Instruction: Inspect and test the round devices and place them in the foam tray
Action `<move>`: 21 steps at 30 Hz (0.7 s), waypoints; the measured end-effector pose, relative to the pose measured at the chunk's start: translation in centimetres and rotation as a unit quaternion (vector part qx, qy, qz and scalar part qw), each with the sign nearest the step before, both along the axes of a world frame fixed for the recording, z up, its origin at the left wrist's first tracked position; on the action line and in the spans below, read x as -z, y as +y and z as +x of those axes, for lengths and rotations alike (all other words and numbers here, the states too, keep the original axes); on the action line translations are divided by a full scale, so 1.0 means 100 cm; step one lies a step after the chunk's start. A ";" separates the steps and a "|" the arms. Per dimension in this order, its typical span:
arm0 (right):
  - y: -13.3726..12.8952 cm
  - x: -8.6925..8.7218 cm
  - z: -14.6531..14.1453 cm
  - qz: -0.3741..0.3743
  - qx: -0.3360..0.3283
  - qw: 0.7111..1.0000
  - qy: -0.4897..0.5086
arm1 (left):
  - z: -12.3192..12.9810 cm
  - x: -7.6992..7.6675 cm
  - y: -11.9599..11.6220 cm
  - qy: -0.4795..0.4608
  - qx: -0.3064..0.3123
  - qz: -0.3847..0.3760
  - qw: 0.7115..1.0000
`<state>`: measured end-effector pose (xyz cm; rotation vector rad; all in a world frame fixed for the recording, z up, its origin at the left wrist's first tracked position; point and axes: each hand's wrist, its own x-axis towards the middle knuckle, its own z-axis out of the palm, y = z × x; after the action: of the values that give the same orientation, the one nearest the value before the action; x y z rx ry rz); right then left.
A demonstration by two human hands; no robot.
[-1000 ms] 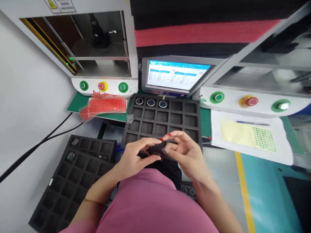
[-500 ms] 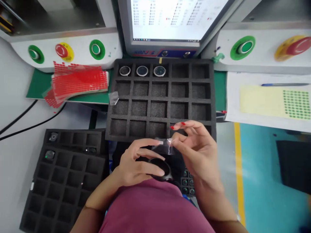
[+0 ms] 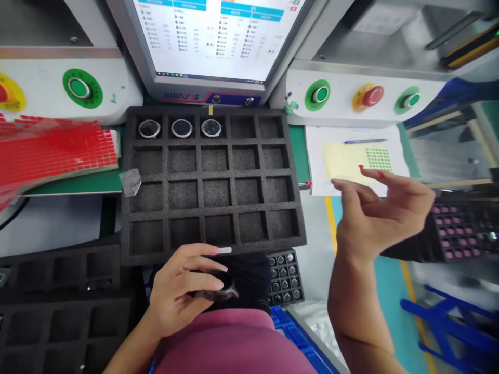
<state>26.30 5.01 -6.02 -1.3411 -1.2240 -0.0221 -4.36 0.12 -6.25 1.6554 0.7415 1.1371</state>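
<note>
Though fingers cover it, left hand (image 3: 183,291) grips round part (image 3: 218,292).

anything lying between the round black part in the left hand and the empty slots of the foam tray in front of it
Nothing visible does. The left hand holds the round black part just below the foam tray, whose near cells sit open; the right hand is off to the side.

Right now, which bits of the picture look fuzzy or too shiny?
In the head view, the right hand is smeared by motion blur, and so are the red sheets at the left edge; the monitor glows bright but readable; the foam tray and left hand look sharp; straight edges bend near the corners.
</note>
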 end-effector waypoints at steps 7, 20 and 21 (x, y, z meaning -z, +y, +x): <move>0.027 0.033 0.024 -0.063 -0.062 0.973 -0.214 | 0.005 -0.004 -0.001 0.028 -0.018 0.009 0.999; 0.019 0.024 0.027 -0.092 -0.220 0.952 -0.191 | 0.017 -0.004 -0.006 -0.033 -0.116 -0.152 0.981; 0.012 0.020 0.023 -0.054 -0.192 0.966 -0.167 | 0.019 -0.005 -0.005 -0.048 -0.126 -0.170 0.976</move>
<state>28.57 6.22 -7.99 -1.2017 -1.7803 0.0979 -2.50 -0.41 -5.75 1.2374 1.0422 1.1799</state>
